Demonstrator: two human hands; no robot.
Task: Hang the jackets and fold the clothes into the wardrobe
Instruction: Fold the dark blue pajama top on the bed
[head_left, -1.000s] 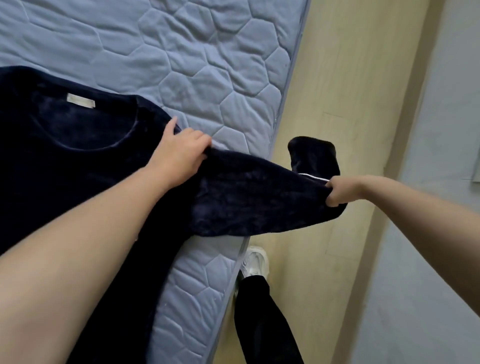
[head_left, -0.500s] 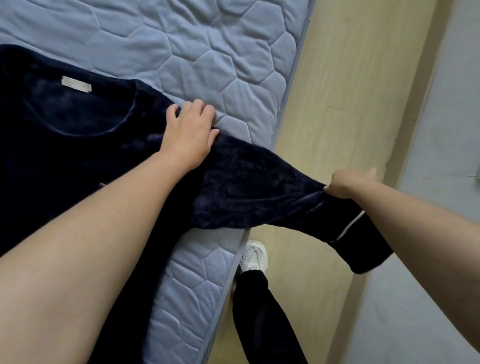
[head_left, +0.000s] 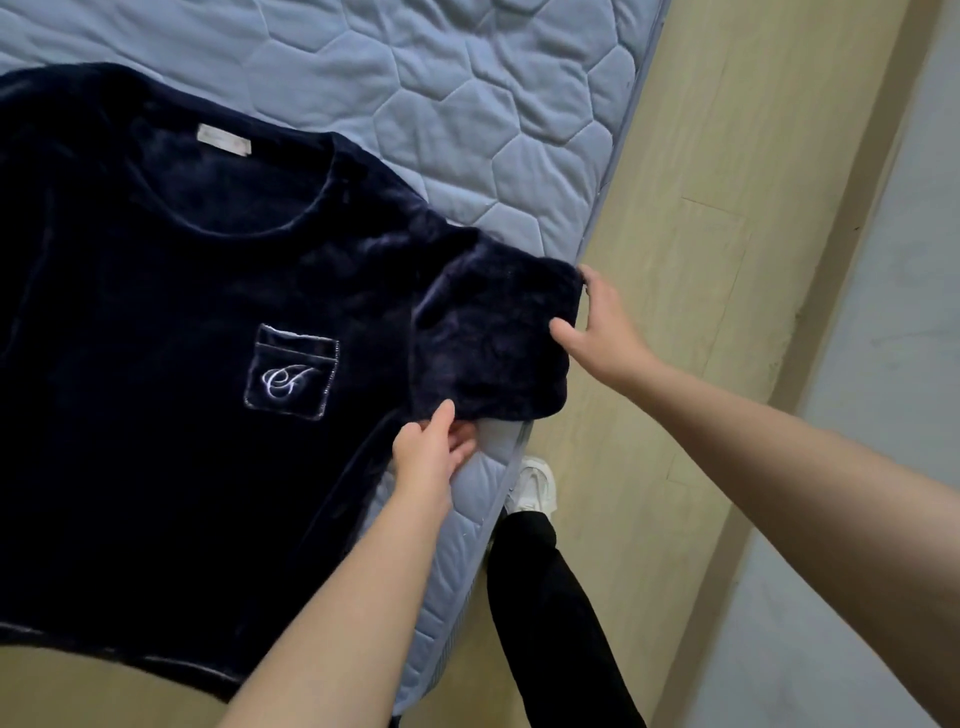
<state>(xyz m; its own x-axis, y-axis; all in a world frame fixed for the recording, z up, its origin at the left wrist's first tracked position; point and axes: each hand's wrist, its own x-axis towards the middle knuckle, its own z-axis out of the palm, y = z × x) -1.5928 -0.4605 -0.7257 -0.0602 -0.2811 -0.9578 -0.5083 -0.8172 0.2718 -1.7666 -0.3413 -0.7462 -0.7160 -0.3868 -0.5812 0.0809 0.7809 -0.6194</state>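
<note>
Person stands at the long edge of the mattress (head_left: 467, 104), pale blue with hexagon quilting; black trouser leg (head_left: 550, 597) and white shoe (head_left: 535, 486) just beside that edge, on the wooden floor (head_left: 701, 234).

Navy fleece top (head_left: 156, 415) lies flat on the mattress, front up; hem toward the mattress's near end, neck toward its far end; the body covers most of the mattress width in view.

Left hand (head_left: 431, 457): over the mattress, close to its edge; thumb on top of the lower border of the sleeve (head_left: 493, 343), fingers tucked beneath it; a pinch on the cloth.

Right hand (head_left: 602, 332): just off the mattress edge, above the floor; thumb laid on the sleeve's upper face, fingers behind its outer fold; holding the sleeve there, grip narrow.

Sleeve is doubled into a short thick flap; partly on the mattress, partly overhanging its edge; joined to the top at the shoulder.

Further in from the mattress edge: chest pocket (head_left: 291, 374) with pale piping and an embroidered script letter; beyond it the round neckline, with a pale label (head_left: 223, 139) inside the back of the neck; lettering on the label too small to read.

Quilting shows past the neck, toward the mattress's far end; grey wall (head_left: 909, 415) beyond the floor strip, well apart from the mattress.
</note>
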